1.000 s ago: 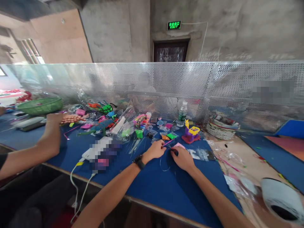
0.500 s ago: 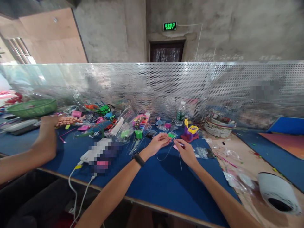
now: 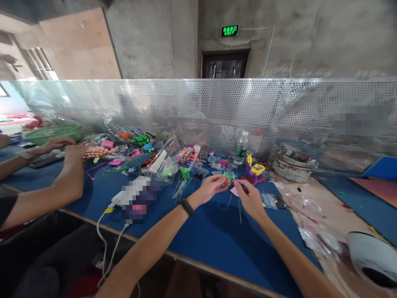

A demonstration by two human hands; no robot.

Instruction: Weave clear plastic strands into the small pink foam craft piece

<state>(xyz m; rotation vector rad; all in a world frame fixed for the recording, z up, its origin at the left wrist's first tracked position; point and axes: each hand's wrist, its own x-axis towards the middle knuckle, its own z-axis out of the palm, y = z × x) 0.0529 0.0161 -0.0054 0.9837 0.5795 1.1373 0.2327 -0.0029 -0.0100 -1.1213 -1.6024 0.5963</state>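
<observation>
My left hand [image 3: 212,187] and my right hand [image 3: 250,198] are raised a little above the blue table [image 3: 204,240], fingertips close together. Between them runs a thin clear thread [image 3: 230,202] that loops and hangs down; each hand pinches an end of it. A black band sits on my left wrist [image 3: 186,205]. Just beyond the hands lie a pink piece [image 3: 234,191], small bags of coloured beads [image 3: 228,175] and a purple and yellow bead toy [image 3: 255,172].
A co-worker's arms [image 3: 62,182] rest on the table at the left near a green basket [image 3: 52,133]. A water bottle [image 3: 241,147], a woven basket [image 3: 294,165], a white power bank with cables [image 3: 130,192] and a white roll [image 3: 372,258] stand around. A perforated metal screen [image 3: 217,111] closes the back.
Both hands lifted off the table and drew the thread up between them. The view shifted slightly; a second co-worker arm now shows at the far left.
</observation>
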